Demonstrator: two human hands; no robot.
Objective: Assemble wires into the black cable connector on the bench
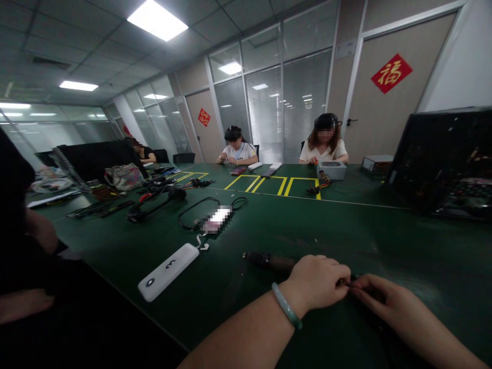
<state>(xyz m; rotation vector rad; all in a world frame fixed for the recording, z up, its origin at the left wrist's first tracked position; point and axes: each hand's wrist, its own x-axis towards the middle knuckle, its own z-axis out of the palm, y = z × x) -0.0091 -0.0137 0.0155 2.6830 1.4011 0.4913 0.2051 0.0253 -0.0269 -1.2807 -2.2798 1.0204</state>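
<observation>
My left hand (318,283), with a pale bracelet (286,306) at the wrist, is closed over the green table (246,318). Its fingertips pinch a small dark piece with a brassy glint, too small to name. Against them, my right hand (390,300) is closed with thumb and forefinger pressed together on what seems the same piece, mostly hidden. A dark, cylindrical tool like an electric screwdriver (265,260) lies behind my left hand, its rear end covered by that hand. Below my right hand something dark and long lies in shadow.
A white power bank (169,271) connects by a short cable to a phone (217,219). Black headgear and cables (157,202) lie left. A computer case (442,164) stands right. Two people sit opposite, one behind a grey box (331,170). Another person (23,266) stands close left.
</observation>
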